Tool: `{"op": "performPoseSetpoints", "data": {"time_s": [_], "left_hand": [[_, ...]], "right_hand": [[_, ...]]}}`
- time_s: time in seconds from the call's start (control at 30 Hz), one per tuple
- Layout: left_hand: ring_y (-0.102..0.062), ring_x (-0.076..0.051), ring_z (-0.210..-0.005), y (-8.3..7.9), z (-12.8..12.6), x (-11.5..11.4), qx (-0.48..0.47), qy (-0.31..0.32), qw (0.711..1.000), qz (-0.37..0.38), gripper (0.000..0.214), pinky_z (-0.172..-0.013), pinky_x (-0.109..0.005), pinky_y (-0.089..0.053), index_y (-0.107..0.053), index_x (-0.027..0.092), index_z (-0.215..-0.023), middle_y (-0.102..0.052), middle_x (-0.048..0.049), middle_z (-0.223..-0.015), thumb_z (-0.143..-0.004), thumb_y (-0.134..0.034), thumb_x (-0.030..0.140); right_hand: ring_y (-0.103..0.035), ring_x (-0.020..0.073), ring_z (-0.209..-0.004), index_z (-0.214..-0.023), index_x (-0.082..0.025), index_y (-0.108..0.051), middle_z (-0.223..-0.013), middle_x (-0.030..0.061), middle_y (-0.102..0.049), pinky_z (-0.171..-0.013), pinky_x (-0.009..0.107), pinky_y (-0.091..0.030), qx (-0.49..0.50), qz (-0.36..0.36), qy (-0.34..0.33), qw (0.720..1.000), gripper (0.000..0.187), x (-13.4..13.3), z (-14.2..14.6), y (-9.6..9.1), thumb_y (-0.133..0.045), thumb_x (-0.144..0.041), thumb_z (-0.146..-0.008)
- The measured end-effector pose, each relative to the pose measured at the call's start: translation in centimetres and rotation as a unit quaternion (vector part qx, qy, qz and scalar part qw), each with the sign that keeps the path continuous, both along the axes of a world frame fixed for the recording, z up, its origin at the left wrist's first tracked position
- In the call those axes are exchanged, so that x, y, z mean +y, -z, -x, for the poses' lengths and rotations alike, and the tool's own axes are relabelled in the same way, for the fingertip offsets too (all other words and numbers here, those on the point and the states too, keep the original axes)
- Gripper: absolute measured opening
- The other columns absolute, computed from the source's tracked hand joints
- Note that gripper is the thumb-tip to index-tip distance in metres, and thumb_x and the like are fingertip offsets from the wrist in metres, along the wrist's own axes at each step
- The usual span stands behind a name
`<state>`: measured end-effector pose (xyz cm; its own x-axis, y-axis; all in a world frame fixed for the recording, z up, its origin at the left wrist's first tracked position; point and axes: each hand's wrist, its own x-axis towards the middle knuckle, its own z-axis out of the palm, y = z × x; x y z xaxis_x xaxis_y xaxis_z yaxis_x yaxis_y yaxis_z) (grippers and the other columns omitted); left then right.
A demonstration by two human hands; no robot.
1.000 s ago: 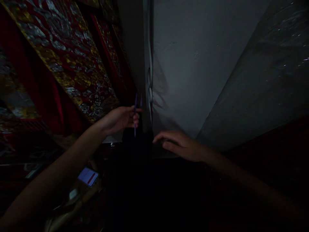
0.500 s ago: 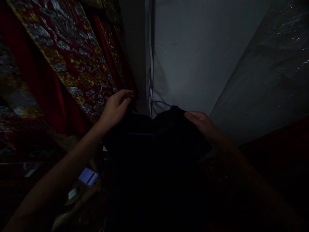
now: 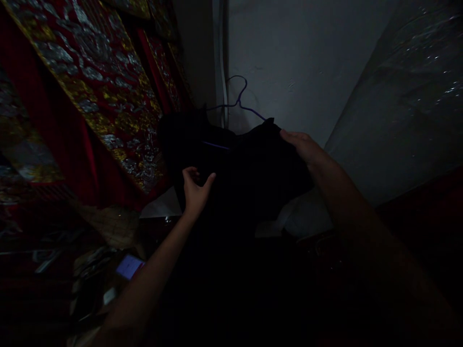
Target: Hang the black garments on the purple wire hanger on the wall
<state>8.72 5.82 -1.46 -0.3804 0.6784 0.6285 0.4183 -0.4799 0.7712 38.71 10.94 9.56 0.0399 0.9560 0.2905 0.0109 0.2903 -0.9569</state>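
Note:
A black garment (image 3: 249, 178) hangs on a thin purple wire hanger (image 3: 249, 110), whose hook rises above the neckline. Pinched between the thumb and fingers of my right hand (image 3: 304, 147) is the cloth at the garment's right shoulder. My left hand (image 3: 196, 193) is over the front of the garment, below the neckline. Its thumb stands apart from the curled fingers, with nothing visible between them. The lower part of the garment is lost in darkness.
Red cloth panels (image 3: 104, 106) with gold and silver embroidery hang at the left. Behind the hanger is a pale wall (image 3: 289, 62) with a vertical cable (image 3: 223, 58). Shiny plastic sheeting (image 3: 408, 96) covers the right side. A lit phone screen (image 3: 129, 266) shows at lower left.
The garment has risen in the view, and its hanger hook now shows clearly. My left hand has left the left shoulder and moved down and right across the front. My right hand stays at the right shoulder.

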Motion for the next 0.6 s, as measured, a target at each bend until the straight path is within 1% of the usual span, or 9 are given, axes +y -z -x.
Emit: {"op": "performPoseSetpoints", "data": {"time_s": [0.03,0.1,0.17,0.23,0.33,0.4,0.43,0.53,0.6], "left_hand": [[-0.056,-0.017,-0.091,0.3,-0.4,0.5,-0.017,-0.006,1.000,0.001,0.054,-0.083,-0.028,-0.045,-0.046,0.023,-0.109,-0.053,-0.0033,-0.101,-0.076,-0.079,0.049],[-0.056,-0.016,-0.090,0.3,-1.0,1.4,-0.042,-0.018,0.999,-0.006,0.050,-0.083,-0.028,-0.045,-0.047,0.023,-0.108,-0.053,-0.0031,-0.099,-0.078,-0.077,0.048],[-0.056,-0.016,-0.089,-0.3,-1.3,2.2,-0.056,-0.022,0.998,-0.019,0.043,-0.082,-0.028,-0.045,-0.049,0.022,-0.105,-0.054,-0.0029,-0.096,-0.080,-0.075,0.046],[-0.055,-0.016,-0.086,-1.1,-1.4,2.9,-0.052,-0.019,0.998,-0.032,0.031,-0.080,-0.027,-0.044,-0.052,0.021,-0.097,-0.055,-0.0018,-0.091,-0.084,-0.070,0.043],[-0.054,-0.015,-0.080,-1.7,-1.3,3.2,-0.034,-0.020,0.999,-0.033,0.022,-0.077,-0.026,-0.043,-0.049,0.022,-0.084,-0.052,0.0009,-0.081,-0.091,-0.060,0.040],[-0.054,-0.015,-0.080,-1.3,-1.4,2.5,-0.042,-0.011,0.999,-0.028,0.023,-0.077,-0.027,-0.044,-0.048,0.022,-0.084,-0.052,0.0011,-0.081,-0.092,-0.058,0.041],[-0.056,-0.015,-0.082,-0.9,-1.5,1.9,-0.053,0.006,0.998,-0.029,0.022,-0.078,-0.027,-0.045,-0.049,0.022,-0.086,-0.054,0.0003,-0.083,-0.092,-0.058,0.042],[-0.062,-0.019,-0.098,0.8,-2.3,-0.7,-0.083,0.096,0.991,-0.028,0.022,-0.087,-0.031,-0.049,-0.054,0.022,-0.099,-0.062,-0.0043,-0.099,-0.092,-0.060,0.042],[-0.062,-0.021,-0.100,1.7,-2.8,-2.2,-0.089,0.133,0.987,-0.012,0.023,-0.088,-0.032,-0.050,-0.056,0.022,-0.101,-0.064,-0.0052,-0.101,-0.091,-0.062,0.042]], "right_hand": [[-0.072,0.0256,-0.076,-0.085,-0.023,-0.074,-0.078,0.0049,-0.075,-0.070,0.038,-0.057,0.003,-0.007,0.009,1.000,0.035,0.1,0.0,0.3,-0.078,-0.056,-0.076],[-0.073,0.0284,-0.081,-0.087,-0.025,-0.075,-0.079,0.0045,-0.076,-0.071,0.041,-0.059,0.005,-0.015,0.020,1.000,0.036,0.2,-0.1,0.6,-0.078,-0.058,-0.073],[-0.074,0.0302,-0.084,-0.089,-0.025,-0.075,-0.082,0.0056,-0.077,-0.073,0.043,-0.060,0.004,-0.012,0.017,1.000,0.036,0.3,0.0,0.6,-0.077,-0.058,-0.074],[-0.074,0.0306,-0.086,-0.089,-0.025,-0.076,-0.084,0.0069,-0.077,-0.075,0.044,-0.060,0.003,-0.007,0.006,1.000,0.036,0.4,0.3,0.3,-0.076,-0.058,-0.075],[-0.075,0.0299,-0.084,-0.090,-0.025,-0.076,-0.084,0.0066,-0.078,-0.074,0.043,-0.061,0.001,-0.007,-0.008,1.000,0.038,0.1,0.5,0.1,-0.077,-0.060,-0.074],[-0.075,0.0291,-0.081,-0.089,-0.025,-0.076,-0.083,0.0060,-0.078,-0.073,0.042,-0.061,0.004,-0.003,-0.010,1.000,0.038,-0.5,0.3,0.6,-0.077,-0.060,-0.074],[-0.075,0.0287,-0.079,-0.088,-0.025,-0.076,-0.082,0.0060,-0.078,-0.072,0.042,-0.061,0.005,0.003,-0.011,1.000,0.038,-0.9,0.1,1.0,-0.077,-0.060,-0.074],[-0.075,0.0276,-0.075,-0.085,-0.023,-0.076,-0.082,0.0064,-0.078,-0.070,0.041,-0.060,0.009,0.020,-0.017,1.000,0.035,-2.0,-0.3,2.5,-0.078,-0.057,-0.074],[-0.075,0.0273,-0.074,-0.083,-0.023,-0.075,-0.081,0.0062,-0.077,-0.070,0.040,-0.060,0.016,0.014,-0.011,1.000,0.033,-2.3,-0.4,3.1,-0.078,-0.055,-0.074]]}}
